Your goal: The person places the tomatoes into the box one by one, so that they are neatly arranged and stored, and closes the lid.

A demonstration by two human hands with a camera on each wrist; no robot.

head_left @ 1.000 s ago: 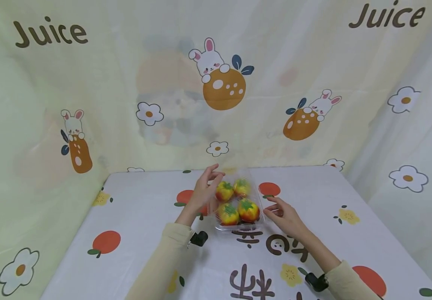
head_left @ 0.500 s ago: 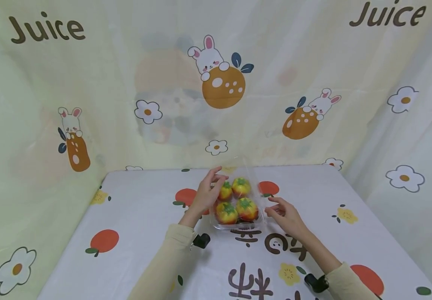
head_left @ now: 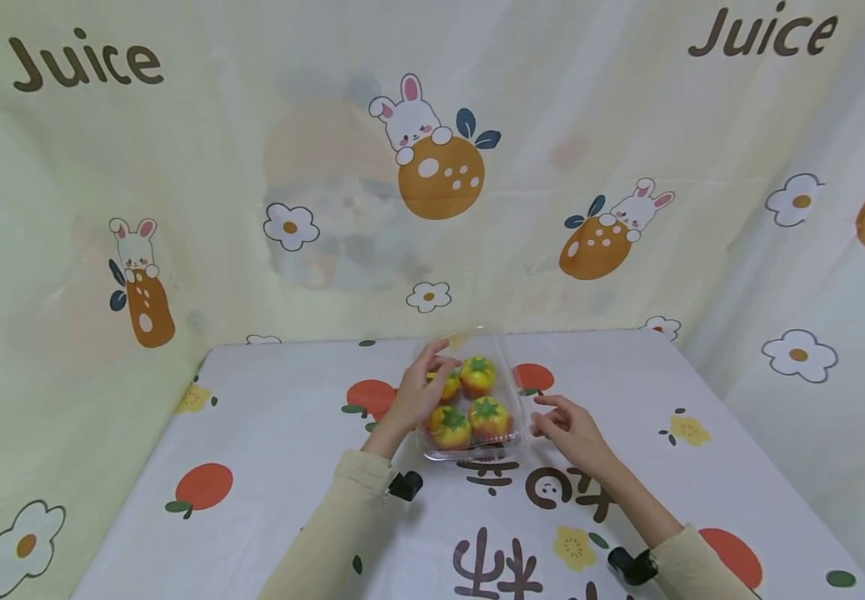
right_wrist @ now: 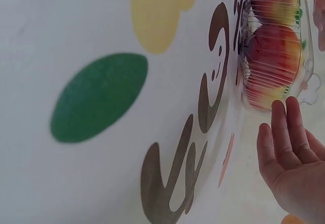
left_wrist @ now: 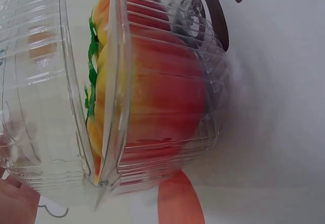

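A clear plastic clamshell box (head_left: 507,392) stands on the table, holding several red-and-yellow fruits (head_left: 489,418) with green leafy tops. Its lid (left_wrist: 30,76) is tilted up. In the left wrist view the lid's edge stands apart from the base rim (left_wrist: 122,82), the gap narrowing towards the bottom of that view. My left hand (head_left: 419,392) is at the lid on the box's left side, fingers stretched out, partly covering the far-left fruit. My right hand (head_left: 571,432) holds nothing; its fingers are spread loosely just off the box's right side, bent slightly in the right wrist view.
A white cloth printed with fruit, flowers and dark lettering (head_left: 496,567) covers the table. Cream curtains (head_left: 290,300) with rabbit prints rise behind and at both sides. A small black wrist camera (head_left: 406,485) sits at the left cuff, another black camera (head_left: 632,567) at the right.
My left hand has shifted slightly right and nearer, over more of the far-left fruit, while the lid has changed its tilt. The right hand stays almost where it was. The head view has swung slightly.
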